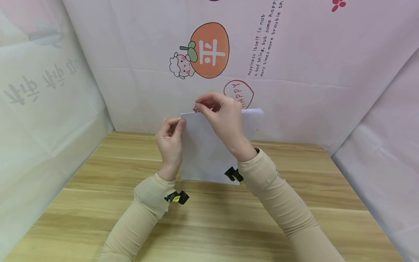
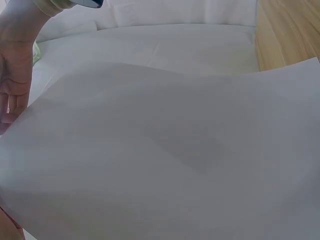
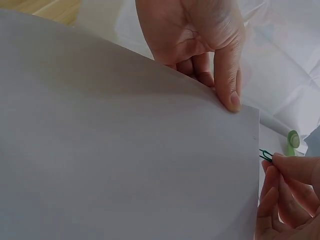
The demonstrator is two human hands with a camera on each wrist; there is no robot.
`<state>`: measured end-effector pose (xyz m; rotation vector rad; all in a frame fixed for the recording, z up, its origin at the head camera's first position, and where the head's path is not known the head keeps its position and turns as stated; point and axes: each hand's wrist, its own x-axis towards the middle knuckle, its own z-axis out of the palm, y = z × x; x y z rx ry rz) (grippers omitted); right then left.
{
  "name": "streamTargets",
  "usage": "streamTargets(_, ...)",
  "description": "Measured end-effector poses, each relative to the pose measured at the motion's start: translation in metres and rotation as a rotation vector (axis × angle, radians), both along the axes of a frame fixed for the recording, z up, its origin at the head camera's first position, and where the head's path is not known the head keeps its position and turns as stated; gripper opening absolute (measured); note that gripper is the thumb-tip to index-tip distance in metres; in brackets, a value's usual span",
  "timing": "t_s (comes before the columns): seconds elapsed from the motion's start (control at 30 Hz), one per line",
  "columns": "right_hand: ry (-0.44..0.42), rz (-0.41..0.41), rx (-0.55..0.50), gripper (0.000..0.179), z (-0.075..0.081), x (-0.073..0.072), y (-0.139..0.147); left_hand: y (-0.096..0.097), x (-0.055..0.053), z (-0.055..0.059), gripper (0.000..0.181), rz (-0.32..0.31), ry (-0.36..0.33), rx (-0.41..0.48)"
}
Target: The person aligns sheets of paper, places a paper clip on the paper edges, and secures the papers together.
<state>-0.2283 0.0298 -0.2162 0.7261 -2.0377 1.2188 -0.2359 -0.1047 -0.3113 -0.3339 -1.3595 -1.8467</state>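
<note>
White paper (image 1: pixel 206 153) stands upright above the table, its top edge looking layered at the right. Near its upper left corner, my left hand (image 1: pixel 171 140) pinches the side edge between thumb and fingers. My right hand (image 1: pixel 226 120) is at the top edge, a short way right of that corner. Between its thumb and index finger it pinches a small green paper clip (image 3: pixel 266 155), whose open ends point at the paper's edge in the right wrist view. Paper fills most of the left wrist view and hides much of the left hand there.
Below the paper lies a wood-grain table (image 1: pixel 196 225). A white printed cloth (image 1: pixel 147 72) hangs behind, with pale cloth walls at left and right. A black wrist camera (image 1: pixel 178 197) sits at the left sleeve, another black camera (image 1: pixel 233 174) at the right sleeve.
</note>
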Motion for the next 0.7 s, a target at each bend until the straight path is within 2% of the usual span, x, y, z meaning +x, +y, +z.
streamTargets(0.7,0.032,-0.024,0.032,0.008,-0.0017,-0.0005,-0.0018,-0.0021,0.0008,0.0012,0.025,0.007,0.018,-0.004)
